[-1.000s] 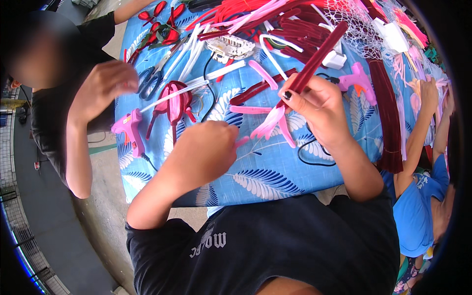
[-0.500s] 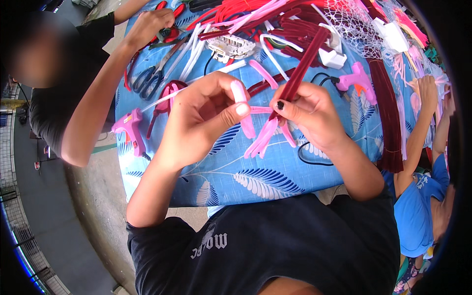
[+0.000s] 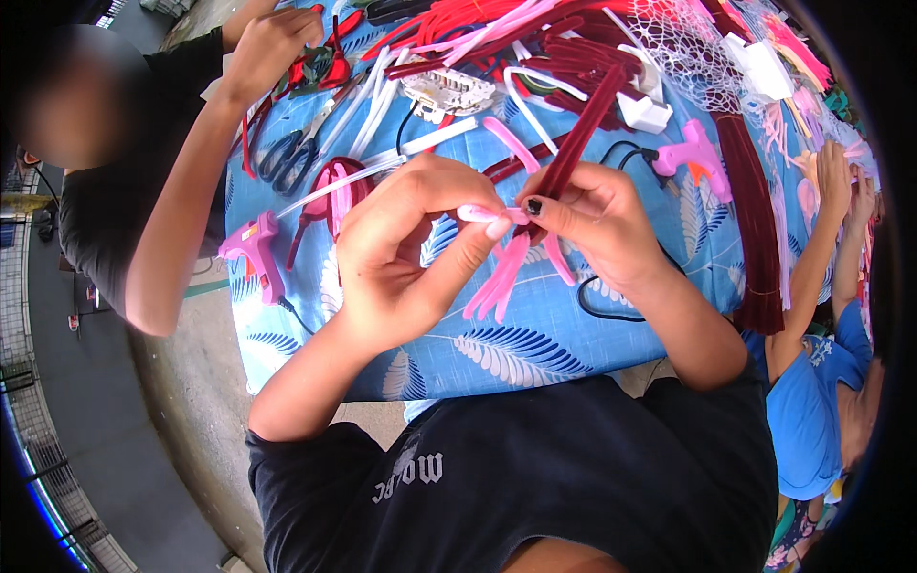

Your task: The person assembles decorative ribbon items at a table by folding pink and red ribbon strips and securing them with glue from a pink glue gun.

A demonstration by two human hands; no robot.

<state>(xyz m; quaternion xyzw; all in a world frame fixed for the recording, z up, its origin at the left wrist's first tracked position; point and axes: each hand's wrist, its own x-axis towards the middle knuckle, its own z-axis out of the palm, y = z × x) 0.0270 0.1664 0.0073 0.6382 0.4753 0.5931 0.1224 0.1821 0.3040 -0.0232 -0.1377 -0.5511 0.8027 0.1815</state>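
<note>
Between thumb and forefinger, my left hand (image 3: 406, 248) pinches the end of a pink pipe cleaner (image 3: 478, 213), close beside my right fingers. My right hand (image 3: 602, 222) is closed around a bundle of dark red pipe cleaners (image 3: 585, 134), which slants up and away to the right. Several pink pipe cleaner ends (image 3: 499, 277) hang out below the right fingers, splayed toward me. Just where the pink strand meets the bundle is hidden by my fingertips.
A pink glue gun (image 3: 254, 250) lies at left, another glue gun (image 3: 695, 160) at right. Blue-handled scissors (image 3: 288, 158), white glue sticks (image 3: 377, 105), a white power strip (image 3: 449, 93) and a long dark red bundle (image 3: 750, 220) share the blue tablecloth (image 3: 564, 344). Co-workers' arms (image 3: 196, 191) reach in from both sides.
My left hand has moved right, bringing the pinched pink end up against my right fingers. The hanging pink ends swung slightly left. The co-worker's hand at upper left shifted left.
</note>
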